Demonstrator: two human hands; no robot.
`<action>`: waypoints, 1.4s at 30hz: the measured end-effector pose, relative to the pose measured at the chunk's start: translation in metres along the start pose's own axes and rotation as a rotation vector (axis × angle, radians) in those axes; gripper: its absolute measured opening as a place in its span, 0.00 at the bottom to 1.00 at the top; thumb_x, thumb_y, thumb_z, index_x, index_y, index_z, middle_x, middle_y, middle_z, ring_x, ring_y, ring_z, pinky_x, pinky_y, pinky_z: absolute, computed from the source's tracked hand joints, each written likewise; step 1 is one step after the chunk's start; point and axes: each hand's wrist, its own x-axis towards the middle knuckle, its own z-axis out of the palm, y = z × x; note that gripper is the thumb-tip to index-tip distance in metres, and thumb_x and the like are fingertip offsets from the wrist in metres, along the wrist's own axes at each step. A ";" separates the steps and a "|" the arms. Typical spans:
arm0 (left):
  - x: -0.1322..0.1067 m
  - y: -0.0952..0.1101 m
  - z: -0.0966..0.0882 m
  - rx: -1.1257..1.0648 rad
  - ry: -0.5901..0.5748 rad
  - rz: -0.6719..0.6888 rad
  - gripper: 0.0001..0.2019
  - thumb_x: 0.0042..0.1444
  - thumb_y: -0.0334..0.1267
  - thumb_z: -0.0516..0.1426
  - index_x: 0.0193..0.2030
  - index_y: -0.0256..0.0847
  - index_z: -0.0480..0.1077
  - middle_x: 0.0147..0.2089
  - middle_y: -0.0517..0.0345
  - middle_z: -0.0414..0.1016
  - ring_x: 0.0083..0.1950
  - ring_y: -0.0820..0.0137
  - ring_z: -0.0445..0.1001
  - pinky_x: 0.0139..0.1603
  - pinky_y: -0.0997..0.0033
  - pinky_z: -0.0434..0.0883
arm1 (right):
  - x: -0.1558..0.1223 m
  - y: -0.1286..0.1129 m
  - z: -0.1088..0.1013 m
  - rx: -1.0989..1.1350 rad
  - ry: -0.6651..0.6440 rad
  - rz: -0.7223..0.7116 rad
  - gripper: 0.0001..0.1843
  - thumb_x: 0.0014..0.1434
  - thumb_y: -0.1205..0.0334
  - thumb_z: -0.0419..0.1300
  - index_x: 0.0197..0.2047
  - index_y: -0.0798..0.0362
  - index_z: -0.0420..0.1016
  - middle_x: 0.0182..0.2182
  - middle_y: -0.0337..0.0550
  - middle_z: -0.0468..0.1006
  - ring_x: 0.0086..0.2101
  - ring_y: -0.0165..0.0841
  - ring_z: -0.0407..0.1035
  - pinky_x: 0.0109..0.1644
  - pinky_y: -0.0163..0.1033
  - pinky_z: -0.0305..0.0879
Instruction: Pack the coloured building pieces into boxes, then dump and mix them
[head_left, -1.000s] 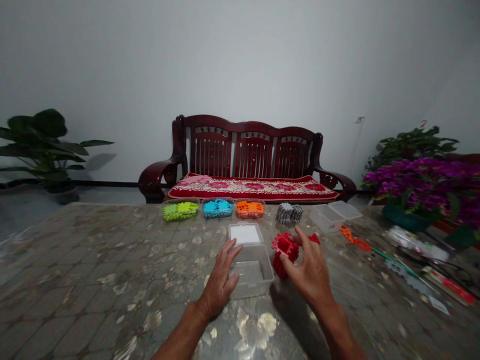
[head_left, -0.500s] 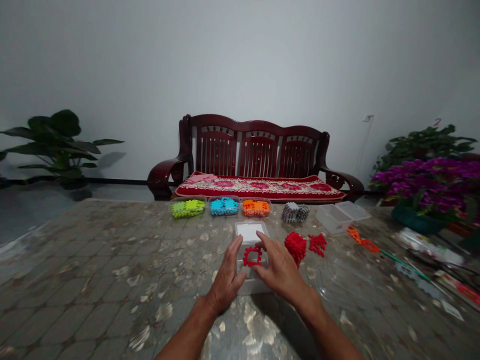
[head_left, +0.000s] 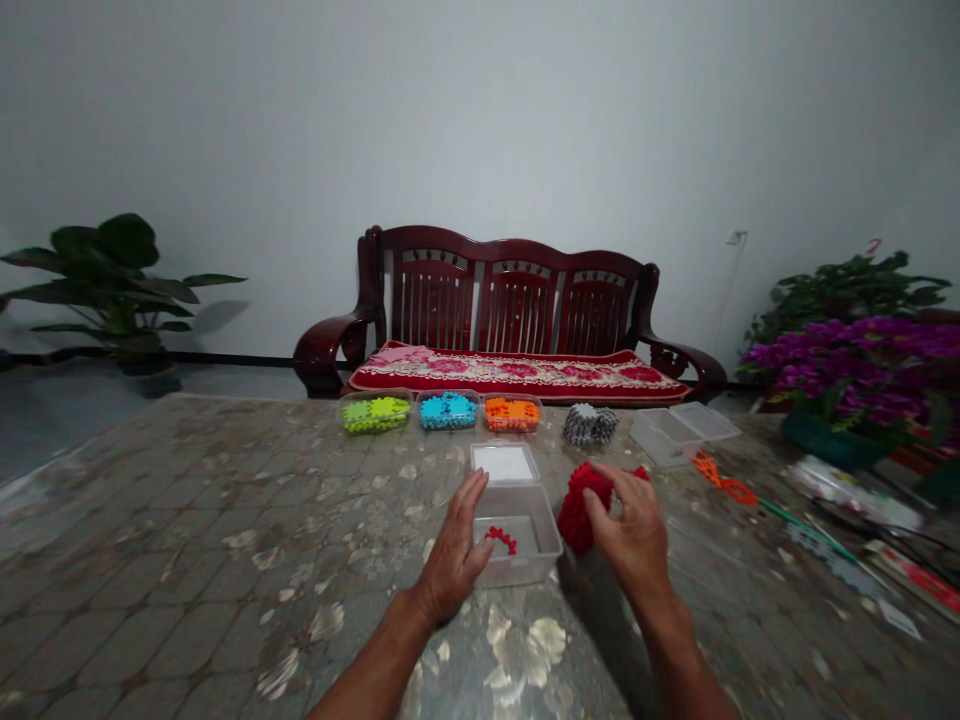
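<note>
A clear plastic box stands in front of me, its lid hinged back on the far side. A red toothed gear piece lies inside, partly hidden by my left thumb. My left hand rests along the box's left wall, fingers stretched and thumb apart. To the right of the box, my right hand has thumb and fingers closed on the stack of red gear pieces. Its fingers hide part of the stack and most of the red pieces behind.
Boxes of green, blue and orange gear pieces line the far edge, beside grey gear pieces and another open box. Orange glasses-shaped pieces, a green stick and a flower pot are at right.
My right hand has moved from over the box rightward to the red stack, which has shifted slightly left. The red gear piece is now lower in the box. My left hand stays put.
</note>
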 end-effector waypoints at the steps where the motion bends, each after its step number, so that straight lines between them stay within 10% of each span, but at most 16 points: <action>1: 0.000 0.000 0.000 0.000 0.001 -0.003 0.33 0.71 0.48 0.48 0.78 0.48 0.41 0.79 0.45 0.44 0.79 0.52 0.47 0.77 0.43 0.50 | 0.001 0.003 -0.002 -0.037 0.006 -0.004 0.19 0.63 0.53 0.56 0.51 0.51 0.80 0.46 0.50 0.84 0.46 0.45 0.71 0.57 0.52 0.64; 20: 0.001 0.001 0.000 0.018 0.015 0.009 0.31 0.71 0.47 0.48 0.78 0.47 0.45 0.78 0.44 0.48 0.78 0.51 0.49 0.77 0.43 0.51 | 0.010 0.011 -0.011 -0.328 -0.226 0.096 0.31 0.58 0.52 0.61 0.64 0.50 0.70 0.49 0.51 0.81 0.51 0.48 0.70 0.55 0.51 0.62; 42: 0.001 0.001 0.001 0.029 0.015 0.028 0.30 0.72 0.47 0.47 0.77 0.50 0.44 0.78 0.46 0.48 0.78 0.53 0.48 0.76 0.42 0.51 | -0.007 -0.037 0.005 0.095 -0.415 -0.228 0.32 0.53 0.70 0.60 0.62 0.47 0.73 0.55 0.46 0.80 0.57 0.45 0.67 0.62 0.56 0.63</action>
